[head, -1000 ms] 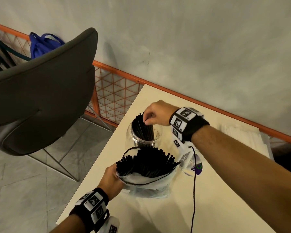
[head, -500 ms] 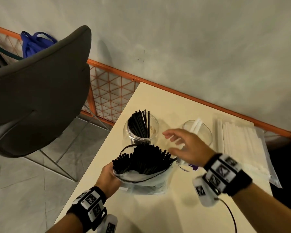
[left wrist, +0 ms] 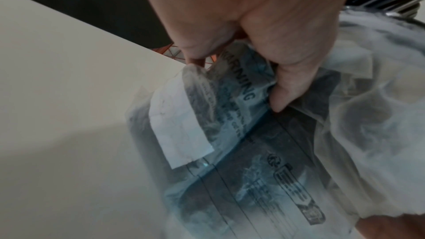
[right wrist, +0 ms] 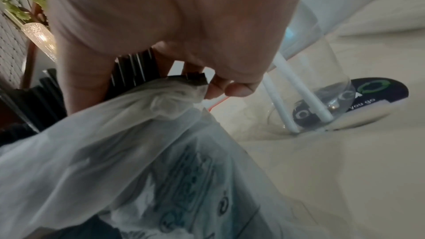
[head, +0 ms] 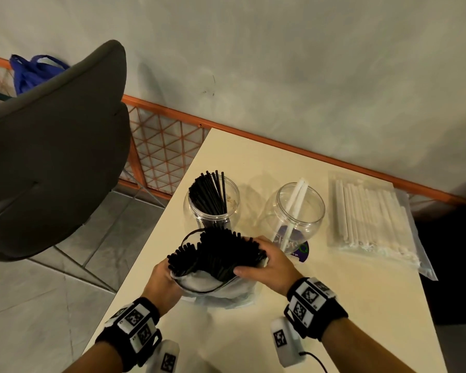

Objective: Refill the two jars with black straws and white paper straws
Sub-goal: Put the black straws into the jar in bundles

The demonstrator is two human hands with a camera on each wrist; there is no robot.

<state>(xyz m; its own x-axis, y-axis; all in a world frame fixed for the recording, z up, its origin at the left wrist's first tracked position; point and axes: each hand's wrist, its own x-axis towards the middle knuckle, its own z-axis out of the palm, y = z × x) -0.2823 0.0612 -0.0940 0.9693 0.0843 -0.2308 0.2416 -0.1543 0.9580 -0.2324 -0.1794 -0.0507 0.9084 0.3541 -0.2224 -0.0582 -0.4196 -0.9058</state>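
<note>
Black straws (head: 215,254) stand bunched in a crinkled plastic bag (head: 221,292) at the near edge of the tabletop (head: 347,305), their ends fanned upward and tilted slightly toward the far side. The left hand (head: 162,284) grips the bag's left side, fingers curled into the plastic. The right hand (head: 269,267) closes over the bundle from the right, thumb on the near side and fingers (head: 253,242) wrapped across the far side. Straight beyond the bag, just far of it, stands the left jar (head: 211,203), partly filled with black straws standing upright. So the likely lift runs up and away, along the straws' own axis. The right jar (head: 293,211) holds two white paper straws (head: 296,200); a packet of white straws (head: 371,216) lies further right.
</note>
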